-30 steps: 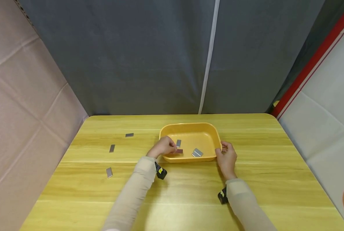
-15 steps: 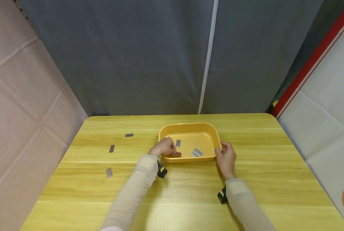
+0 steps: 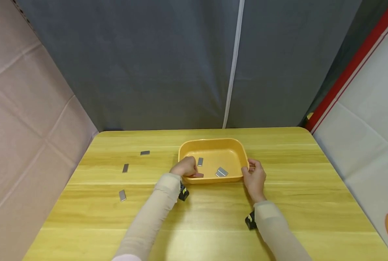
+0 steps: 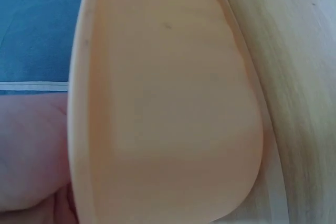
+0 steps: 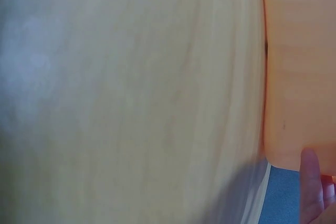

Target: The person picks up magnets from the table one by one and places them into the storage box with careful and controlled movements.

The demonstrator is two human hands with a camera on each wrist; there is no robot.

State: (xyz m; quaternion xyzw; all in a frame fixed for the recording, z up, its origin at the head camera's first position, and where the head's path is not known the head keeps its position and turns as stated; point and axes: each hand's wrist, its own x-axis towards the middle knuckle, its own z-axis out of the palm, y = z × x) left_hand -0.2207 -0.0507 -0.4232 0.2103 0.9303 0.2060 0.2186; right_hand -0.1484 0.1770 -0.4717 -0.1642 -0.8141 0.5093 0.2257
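Note:
My left hand (image 3: 184,166) reaches over the left front rim of the yellow tray (image 3: 226,154). Its fingers point down inside and pinch a small flat reddish rectangular piece (image 3: 198,175) low near the front wall; the fingertips are partly hidden. Close by lies a grey rectangular piece (image 3: 200,161), and two more grey pieces (image 3: 221,172) overlap near the tray's middle. At the right front corner my right hand (image 3: 255,180) grips the tray, thumb on the near side. In the right wrist view its thumb (image 5: 311,182) lies against the tray's outer wall.
Three grey rectangular pieces lie apart on the wooden table (image 3: 92,217) left of the tray: a far one (image 3: 145,153), a middle one (image 3: 125,168) and a near one (image 3: 122,195). A dark grey curtain (image 3: 148,65) hangs behind the table's far edge.
My left hand has moved slightly down and toward the tray's front wall with the reddish piece. My right hand keeps its grip on the tray corner.

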